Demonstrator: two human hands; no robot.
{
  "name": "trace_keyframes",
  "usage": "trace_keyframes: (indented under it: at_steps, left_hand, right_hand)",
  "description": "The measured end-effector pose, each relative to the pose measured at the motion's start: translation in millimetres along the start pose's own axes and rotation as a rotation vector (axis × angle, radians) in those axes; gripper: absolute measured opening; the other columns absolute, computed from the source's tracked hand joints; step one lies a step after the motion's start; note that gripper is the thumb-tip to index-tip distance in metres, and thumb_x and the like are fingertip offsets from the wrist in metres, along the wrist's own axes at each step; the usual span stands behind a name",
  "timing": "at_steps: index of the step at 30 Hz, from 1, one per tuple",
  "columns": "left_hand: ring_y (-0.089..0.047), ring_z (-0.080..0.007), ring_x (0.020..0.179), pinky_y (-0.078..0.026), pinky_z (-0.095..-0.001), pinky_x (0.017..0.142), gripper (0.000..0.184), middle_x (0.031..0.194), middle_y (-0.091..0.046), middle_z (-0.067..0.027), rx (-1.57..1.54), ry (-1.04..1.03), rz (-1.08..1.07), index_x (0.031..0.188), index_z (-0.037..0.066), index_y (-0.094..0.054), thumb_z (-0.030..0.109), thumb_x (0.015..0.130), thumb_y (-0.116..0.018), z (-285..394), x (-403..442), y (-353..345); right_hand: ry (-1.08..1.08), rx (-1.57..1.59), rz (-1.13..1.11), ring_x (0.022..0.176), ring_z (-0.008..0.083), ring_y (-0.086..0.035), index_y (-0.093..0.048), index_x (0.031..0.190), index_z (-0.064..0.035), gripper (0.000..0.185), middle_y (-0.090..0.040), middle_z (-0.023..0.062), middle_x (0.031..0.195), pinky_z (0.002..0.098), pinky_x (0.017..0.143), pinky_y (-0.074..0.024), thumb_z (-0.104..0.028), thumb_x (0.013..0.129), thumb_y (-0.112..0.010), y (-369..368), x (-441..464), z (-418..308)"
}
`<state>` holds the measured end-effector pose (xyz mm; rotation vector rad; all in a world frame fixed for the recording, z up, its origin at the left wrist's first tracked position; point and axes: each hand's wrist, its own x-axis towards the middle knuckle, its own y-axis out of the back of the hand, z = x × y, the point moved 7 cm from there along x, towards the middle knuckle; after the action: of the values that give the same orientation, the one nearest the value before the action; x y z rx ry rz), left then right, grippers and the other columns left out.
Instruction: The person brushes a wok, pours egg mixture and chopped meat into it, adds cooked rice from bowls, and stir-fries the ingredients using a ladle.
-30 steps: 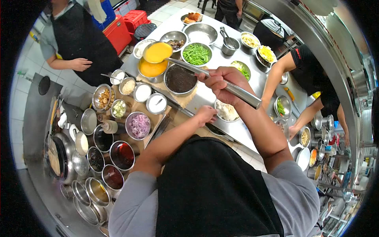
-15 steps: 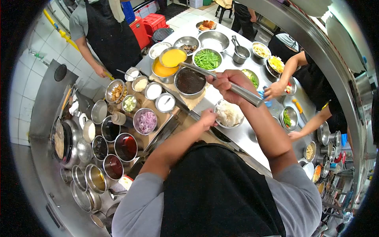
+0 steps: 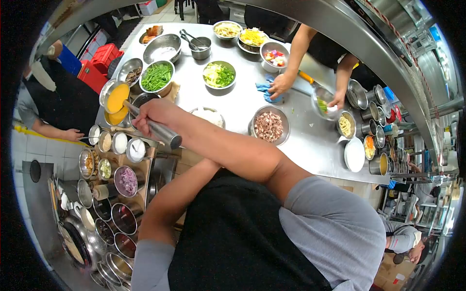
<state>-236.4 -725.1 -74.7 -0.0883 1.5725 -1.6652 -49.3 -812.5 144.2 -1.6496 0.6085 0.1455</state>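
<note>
My right hand (image 3: 149, 116) is wrapped round the steel handle of a large ladle (image 3: 118, 98). The ladle's scoop is full of yellow liquid and hangs over a pot of the same liquid (image 3: 116, 119). My right forearm crosses over my left one. Behind it, my left hand is hidden; only the left forearm shows, reaching toward a bowl of white food (image 3: 208, 115) that is partly covered by my right arm. A dark pot (image 3: 145, 99) stands beside the ladle, with a bowl of cut green beans (image 3: 157, 77) behind it.
A co-worker's hands (image 3: 281, 86) are across the table, one near a blue cloth (image 3: 264, 89), the other at a tilted, blurred bowl (image 3: 324, 103). Diced meat (image 3: 268, 127) and chopped greens (image 3: 219, 75) stand in bowls. Chopped purple onion (image 3: 126, 182) and several sauce pots fill the left.
My view has turned right, so the table has shifted left. My right hand still holds the ladle over the yellow pot. My left hand, seen at the white bowl's rim before, is now hidden.
</note>
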Motion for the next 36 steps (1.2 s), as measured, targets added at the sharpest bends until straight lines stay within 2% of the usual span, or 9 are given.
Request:
trace_keyframes:
  at_steps: [2, 6, 8, 9, 11, 20, 29, 33, 36]
  left_hand:
    - [-0.068, -0.0215, 0.076, -0.056, -0.0391, 0.069, 0.029, 0.094, -0.070, -0.0053, 1.006, -0.274, 0.455, 0.110, 0.006, -0.062, 0.031, 0.096, -0.071, 36, 4, -73]
    - [-0.064, -0.0202, 0.070, -0.051, -0.0387, 0.063, 0.026, 0.087, -0.068, -0.0067, 1.310, -0.147, 0.583, 0.106, 0.006, -0.060, 0.025, 0.094, -0.073, 49, 32, -82]
    - [-0.061, -0.0170, 0.072, -0.049, -0.0378, 0.062, 0.019, 0.088, -0.067, -0.0072, 1.390, -0.381, 0.395, 0.099, 0.006, -0.059, 0.022, 0.096, -0.068, 49, 31, -91]
    - [-0.061, -0.0170, 0.072, -0.049, -0.0378, 0.062, 0.019, 0.088, -0.067, -0.0072, 1.383, -0.399, 0.432, 0.099, 0.006, -0.059, 0.022, 0.096, -0.068, 44, 40, -69]
    - [-0.058, -0.0149, 0.073, -0.048, -0.0352, 0.061, 0.013, 0.091, -0.067, -0.0068, 0.769, -0.656, 0.099, 0.096, 0.006, -0.058, 0.018, 0.098, -0.064, 38, 61, -32]
    - [-0.067, -0.0190, 0.079, -0.053, -0.0345, 0.064, 0.015, 0.103, -0.068, -0.0101, -0.119, -0.711, 0.037, 0.115, 0.005, -0.055, 0.013, 0.104, -0.050, 206, -26, -68]
    - [-0.069, -0.0255, 0.071, -0.054, -0.0350, 0.052, 0.029, 0.107, -0.067, -0.0168, -0.528, -1.342, 0.632, 0.126, 0.005, -0.051, 0.002, 0.097, -0.049, 341, -201, 60]
    - [-0.069, -0.0287, 0.073, -0.054, -0.0352, 0.053, 0.032, 0.108, -0.066, -0.0175, -0.702, -1.485, 0.901, 0.126, 0.004, -0.051, 0.001, 0.094, -0.054, 306, -302, 88]
    - [-0.068, -0.0292, 0.074, -0.057, -0.0354, 0.054, 0.025, 0.105, -0.064, -0.0176, -0.770, -1.761, 1.038, 0.115, 0.002, -0.049, 0.002, 0.092, -0.058, 251, -382, 94]
  right_hand:
    - [0.058, -0.070, 0.065, 0.045, 0.0173, -0.046, -0.053, 0.090, 0.0132, 0.010, -0.048, 0.0096, 0.063, 0.0325, 0.045, -0.0477, 0.005, 0.088, -0.047, -3, -9, 0]
    - [-0.050, 0.001, -0.036, 0.046, 0.0197, -0.050, -0.056, 0.094, 0.0145, 0.015, -0.052, 0.0112, 0.062, 0.0340, 0.046, -0.0484, 0.003, 0.088, -0.049, 10, 3, -5]
    - [0.014, -0.178, -0.084, 0.047, 0.0224, -0.055, -0.060, 0.095, 0.0143, 0.019, -0.058, 0.0136, 0.060, 0.0358, 0.048, -0.0493, -0.001, 0.089, -0.051, 11, 8, -14]
    - [0.106, -0.329, -0.148, 0.052, 0.0119, -0.050, -0.050, 0.097, 0.0124, 0.012, -0.050, 0.0059, 0.070, 0.0229, 0.045, -0.0456, 0.001, 0.094, -0.049, 0, -7, -19]
    - [0.064, -0.200, -0.096, 0.052, 0.0120, -0.048, -0.048, 0.103, 0.0133, 0.015, -0.049, 0.0065, 0.075, 0.0227, 0.045, -0.0451, 0.002, 0.094, -0.048, 5, -5, -20]
    - [-0.111, 0.002, -0.150, 0.058, 0.0113, -0.050, -0.042, 0.113, 0.0157, 0.024, -0.051, 0.0101, 0.086, 0.0211, 0.047, -0.0463, 0.002, 0.094, -0.049, -37, -42, -28]
    - [-0.198, -0.140, -0.199, 0.060, 0.0104, -0.047, -0.037, 0.121, 0.0197, 0.032, -0.050, 0.0096, 0.089, 0.0214, 0.050, -0.0483, 0.002, 0.095, -0.044, -118, -86, -16]
    - [-0.356, -0.128, -0.197, 0.056, 0.0106, -0.046, -0.043, 0.117, 0.0168, 0.028, -0.050, 0.0079, 0.083, 0.0221, 0.047, -0.0442, -0.002, 0.096, -0.045, -146, -92, 12]
    - [-0.515, -0.155, -0.336, 0.071, 0.0153, -0.052, -0.023, 0.136, 0.0156, 0.045, -0.049, 0.0163, 0.105, 0.0260, 0.053, -0.0501, 0.000, 0.099, -0.043, -159, -87, 33]
